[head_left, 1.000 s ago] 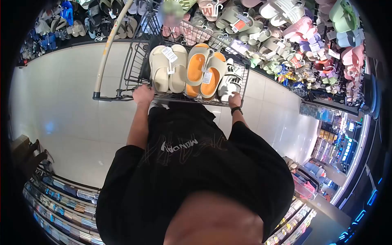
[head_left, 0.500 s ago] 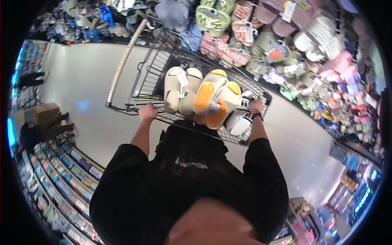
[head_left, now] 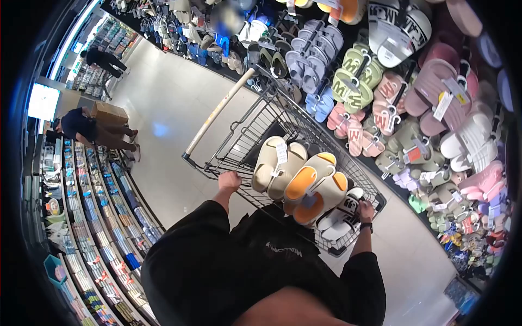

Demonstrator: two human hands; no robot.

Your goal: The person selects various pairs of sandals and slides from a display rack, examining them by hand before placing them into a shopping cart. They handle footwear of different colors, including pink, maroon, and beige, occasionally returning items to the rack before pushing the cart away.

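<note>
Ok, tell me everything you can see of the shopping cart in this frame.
The shopping cart is a dark wire-mesh basket, seemingly metal, with a long pale bar running along its far left edge. It stands upright on the pale tiled floor, beside a wall rack of hanging sandals. The left hand and the right hand grip its near rim. Across that near end rest a beige pair of slides, an orange-and-cream pair and a black-and-white pair, with tags attached.

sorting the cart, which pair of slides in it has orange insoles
The middle pair, between the all-beige pair near the left hand and the black-and-white pair by the right hand; only it shows orange footbeds.
</note>
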